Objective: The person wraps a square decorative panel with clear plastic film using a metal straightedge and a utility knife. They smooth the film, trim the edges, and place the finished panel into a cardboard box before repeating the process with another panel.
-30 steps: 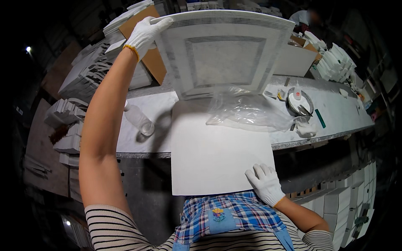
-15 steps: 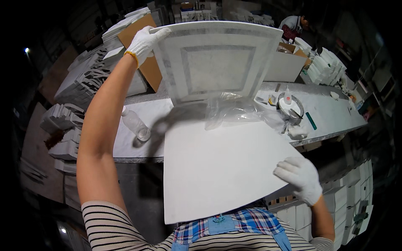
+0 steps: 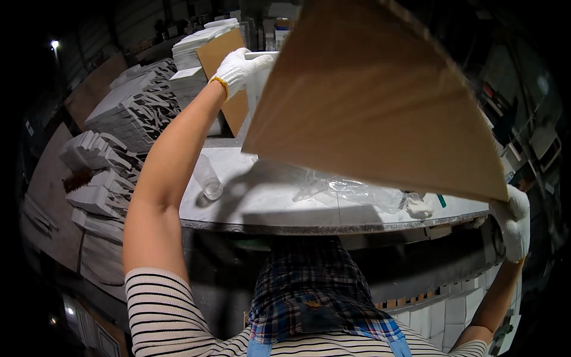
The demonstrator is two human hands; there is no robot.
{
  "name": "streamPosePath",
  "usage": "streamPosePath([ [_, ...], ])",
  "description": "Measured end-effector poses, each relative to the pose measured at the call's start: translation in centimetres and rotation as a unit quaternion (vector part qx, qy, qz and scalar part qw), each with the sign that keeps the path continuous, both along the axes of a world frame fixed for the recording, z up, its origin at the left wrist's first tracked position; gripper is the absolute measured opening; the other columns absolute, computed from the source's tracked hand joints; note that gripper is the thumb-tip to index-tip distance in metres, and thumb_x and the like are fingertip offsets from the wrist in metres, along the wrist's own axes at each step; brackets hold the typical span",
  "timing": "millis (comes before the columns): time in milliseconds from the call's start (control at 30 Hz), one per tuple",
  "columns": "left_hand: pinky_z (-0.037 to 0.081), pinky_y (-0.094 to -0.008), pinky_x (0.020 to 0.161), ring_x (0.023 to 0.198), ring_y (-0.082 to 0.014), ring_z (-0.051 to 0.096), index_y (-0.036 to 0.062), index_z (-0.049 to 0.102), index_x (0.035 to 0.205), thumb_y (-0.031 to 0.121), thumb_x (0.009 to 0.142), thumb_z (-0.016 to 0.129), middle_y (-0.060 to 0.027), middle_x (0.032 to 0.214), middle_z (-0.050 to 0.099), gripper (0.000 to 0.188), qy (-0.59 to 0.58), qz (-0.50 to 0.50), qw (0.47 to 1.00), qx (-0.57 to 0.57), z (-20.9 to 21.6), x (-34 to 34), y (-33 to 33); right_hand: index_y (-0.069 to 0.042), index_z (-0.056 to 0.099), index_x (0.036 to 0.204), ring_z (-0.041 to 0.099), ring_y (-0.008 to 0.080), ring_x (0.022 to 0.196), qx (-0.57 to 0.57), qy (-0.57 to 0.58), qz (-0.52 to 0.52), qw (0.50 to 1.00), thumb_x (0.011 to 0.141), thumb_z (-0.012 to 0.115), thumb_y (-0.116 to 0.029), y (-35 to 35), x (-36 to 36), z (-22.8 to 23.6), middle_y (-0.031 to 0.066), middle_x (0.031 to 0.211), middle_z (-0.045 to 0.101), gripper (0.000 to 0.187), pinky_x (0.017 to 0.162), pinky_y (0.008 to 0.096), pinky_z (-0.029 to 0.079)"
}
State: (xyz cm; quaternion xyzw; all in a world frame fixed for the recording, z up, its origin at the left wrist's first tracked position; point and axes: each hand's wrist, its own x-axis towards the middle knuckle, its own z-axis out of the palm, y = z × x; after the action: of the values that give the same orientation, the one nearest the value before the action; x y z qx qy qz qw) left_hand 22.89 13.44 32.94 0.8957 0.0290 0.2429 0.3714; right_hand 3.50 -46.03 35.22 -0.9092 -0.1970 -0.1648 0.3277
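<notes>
My left hand [image 3: 241,68], in a white knit glove, is closed on the top left corner of an upright white panel [image 3: 254,89]. Most of that panel is hidden behind a large brown-faced board [image 3: 380,113], raised and tilted in front of it. My right hand [image 3: 513,225], gloved in white as well, grips the lower right corner of the board. Below the board, crumpled clear plastic film [image 3: 357,193] lies on the white worktable [image 3: 279,208]. A clear bottle [image 3: 208,178] leans or lies on the table near my left forearm.
Stacks of white pieces [image 3: 134,98] stand at the left, beside a brown cardboard sheet [image 3: 223,50]. A wad of white cloth [image 3: 420,206] and a green stick [image 3: 441,200] lie near the table's right front edge. Several white boxes or blocks [image 3: 428,318] sit low at the right.
My right hand has moved right and up, swinging the flat white board up so a brown face shows. My left hand keeps its hold on the upright panel.
</notes>
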Motion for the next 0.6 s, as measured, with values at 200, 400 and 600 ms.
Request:
streamPosePath([
  [200,0.055,-0.0356,0.088,0.100,-0.0249,0.071,-0.0031,0.070,0.115,0.058,0.083,0.075,-0.0169,0.107,0.075,0.069,-0.010,-0.017,0.999,0.033,-0.3,0.7,0.1,0.007,0.067,0.115,0.061,0.0138,0.092,-0.009,-0.048,0.067,0.997,0.089,0.061,0.007,2.8,3.9,-1.8,0.0049,0.101,0.068,0.026,0.084,0.0280,0.048],
  [400,0.059,-0.0436,0.091,0.109,-0.0267,0.069,0.0041,0.061,0.128,0.057,0.092,0.070,-0.0172,0.117,0.069,0.064,0.041,0.009,0.999,0.024,0.1,-0.6,-1.3,-0.002,0.074,0.109,0.071,0.0237,0.090,-0.072,-0.090,0.169,0.979,0.084,0.070,0.008,7.1,7.2,-6.8,0.0128,0.099,0.074,0.028,0.083,0.0328,0.056],
  [600,0.057,-0.0516,0.098,0.117,-0.0305,0.067,0.0033,0.059,0.133,0.060,0.088,0.072,-0.0199,0.124,0.067,0.074,0.051,0.029,0.998,0.022,-0.3,0.1,-0.9,-0.013,0.076,0.104,0.073,0.0275,0.090,-0.236,-0.089,0.225,0.941,0.073,0.074,0.002,9.6,4.2,-7.3,0.0065,0.099,0.076,0.035,0.082,0.0377,0.057],
])
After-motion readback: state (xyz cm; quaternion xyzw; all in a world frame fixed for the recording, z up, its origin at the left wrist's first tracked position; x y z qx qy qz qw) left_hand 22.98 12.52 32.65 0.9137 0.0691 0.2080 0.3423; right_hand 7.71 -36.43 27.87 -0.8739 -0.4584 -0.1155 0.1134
